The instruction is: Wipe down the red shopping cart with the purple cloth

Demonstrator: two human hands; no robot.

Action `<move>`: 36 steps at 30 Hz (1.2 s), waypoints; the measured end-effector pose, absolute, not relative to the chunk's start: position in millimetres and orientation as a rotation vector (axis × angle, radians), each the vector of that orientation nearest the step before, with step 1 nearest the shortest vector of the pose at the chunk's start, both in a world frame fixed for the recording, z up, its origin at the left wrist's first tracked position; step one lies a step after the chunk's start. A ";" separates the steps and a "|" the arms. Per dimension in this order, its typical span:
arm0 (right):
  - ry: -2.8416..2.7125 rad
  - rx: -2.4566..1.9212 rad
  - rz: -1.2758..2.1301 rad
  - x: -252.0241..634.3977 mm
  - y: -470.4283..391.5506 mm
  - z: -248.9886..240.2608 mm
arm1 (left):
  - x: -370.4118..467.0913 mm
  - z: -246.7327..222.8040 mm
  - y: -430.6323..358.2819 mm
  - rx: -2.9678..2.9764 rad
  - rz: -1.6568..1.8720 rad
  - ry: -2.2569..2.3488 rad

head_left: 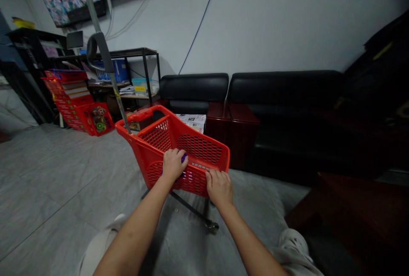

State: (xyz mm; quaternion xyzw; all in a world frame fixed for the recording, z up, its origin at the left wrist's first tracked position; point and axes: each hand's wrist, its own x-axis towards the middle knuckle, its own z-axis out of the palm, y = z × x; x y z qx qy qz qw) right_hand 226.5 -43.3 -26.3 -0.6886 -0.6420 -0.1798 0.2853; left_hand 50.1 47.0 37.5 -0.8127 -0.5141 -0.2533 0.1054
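A red plastic shopping cart with perforated basket walls stands on the floor in the middle of the view, on dark legs with casters. My left hand is at the basket's near rim, its fingers curled around a purple thing that is mostly hidden by the hand. Further right, my right hand grips the same rim near the front corner, fingers bent over the edge. A grey pole with a black handle rises at the cart's handle end.
Black sofas with dark red wooden arms stand behind the cart. Stacked red boxes and a black shelf are at the left. A dark wooden table is at the lower right. My shoes are near the bottom.
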 end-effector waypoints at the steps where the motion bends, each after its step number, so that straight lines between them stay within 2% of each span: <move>1: -1.720 -1.835 -0.462 223.9 -44.3 -25.4 | 47.6 37.3 49.6 -2.406 -0.739 -1.512; 11: -1.835 -1.657 -0.219 239.1 -29.2 -35.1 | 26.9 43.8 68.9 -2.415 -0.687 -1.626; 18: -1.821 -1.670 -0.332 221.2 -24.8 -46.0 | 78.1 19.5 22.8 -2.537 -0.782 -1.445; 22: -1.849 -1.706 -0.341 224.0 -28.5 -42.7 | 71.8 23.4 24.8 -2.634 -0.731 -1.302; 29: -1.827 -1.698 -0.308 220.9 -29.5 -42.8 | 39.6 37.8 55.9 -2.449 -0.732 -1.600; 36: -1.759 -1.674 -0.387 218.6 -24.0 -55.6 | 79.1 15.9 23.1 -2.428 -0.882 -1.544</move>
